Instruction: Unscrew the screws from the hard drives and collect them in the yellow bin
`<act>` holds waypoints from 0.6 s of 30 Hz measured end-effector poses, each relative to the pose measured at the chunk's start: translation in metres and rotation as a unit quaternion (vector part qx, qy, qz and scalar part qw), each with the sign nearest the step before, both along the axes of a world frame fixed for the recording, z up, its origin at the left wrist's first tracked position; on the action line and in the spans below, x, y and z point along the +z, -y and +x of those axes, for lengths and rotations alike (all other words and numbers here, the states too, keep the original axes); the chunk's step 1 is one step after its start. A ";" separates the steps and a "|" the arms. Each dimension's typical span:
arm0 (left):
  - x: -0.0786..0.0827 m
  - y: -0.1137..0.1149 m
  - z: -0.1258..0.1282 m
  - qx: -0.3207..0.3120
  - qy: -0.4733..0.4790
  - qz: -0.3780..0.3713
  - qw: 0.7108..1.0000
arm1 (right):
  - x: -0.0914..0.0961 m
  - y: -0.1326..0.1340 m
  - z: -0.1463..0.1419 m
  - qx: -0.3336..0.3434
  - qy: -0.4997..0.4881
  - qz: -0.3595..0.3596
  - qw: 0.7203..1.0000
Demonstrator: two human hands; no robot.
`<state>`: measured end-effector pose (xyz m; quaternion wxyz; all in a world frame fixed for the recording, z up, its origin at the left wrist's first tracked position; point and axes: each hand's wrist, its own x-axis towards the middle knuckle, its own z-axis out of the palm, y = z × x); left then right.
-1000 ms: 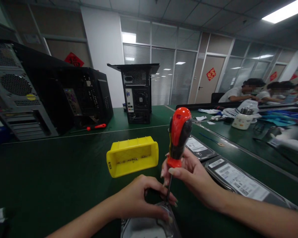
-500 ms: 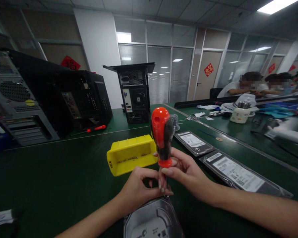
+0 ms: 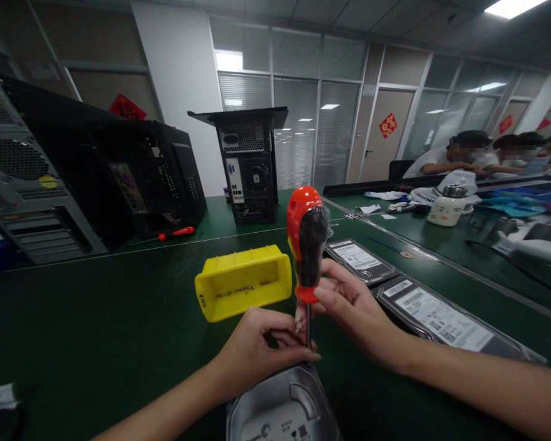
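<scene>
My right hand (image 3: 356, 309) grips a red and black screwdriver (image 3: 310, 245) low on its handle, fingers and thumb at the collar. The screwdriver stands nearly upright, shaft down, over the far end of a hard drive (image 3: 280, 407) lying at the bottom middle. My left hand (image 3: 266, 340) is closed, its thumb and fingers pinched around the lower end of the shaft at the drive's far edge. What sits between those fingertips is hidden. Just beyond the left hand, a yellow plastic bin (image 3: 244, 283) holds several small dark pieces, probably screws.
Two more hard drives (image 3: 358, 260) lie to the right. Open computer cases (image 3: 158, 177) stand at the left, another case (image 3: 248, 168) behind the bin. A second red screwdriver (image 3: 177, 233) rests by the left cases. A cream mug (image 3: 446, 205) sits far right, with people seated beyond.
The screwdriver handle has turned, now showing more of its black grip, and stands slightly further right, with more shaft visible. My left hand stays at the drive's far edge.
</scene>
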<state>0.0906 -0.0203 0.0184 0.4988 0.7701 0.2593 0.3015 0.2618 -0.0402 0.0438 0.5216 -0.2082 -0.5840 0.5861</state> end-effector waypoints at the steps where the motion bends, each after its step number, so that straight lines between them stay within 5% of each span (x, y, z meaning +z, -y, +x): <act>1: 0.000 0.000 0.000 0.002 -0.003 0.005 1.000 | 0.000 0.000 0.000 -0.004 0.001 0.001 1.000; 18: 0.000 -0.001 0.000 -0.010 0.017 -0.003 1.000 | 0.003 0.001 -0.001 0.007 0.007 0.027 1.000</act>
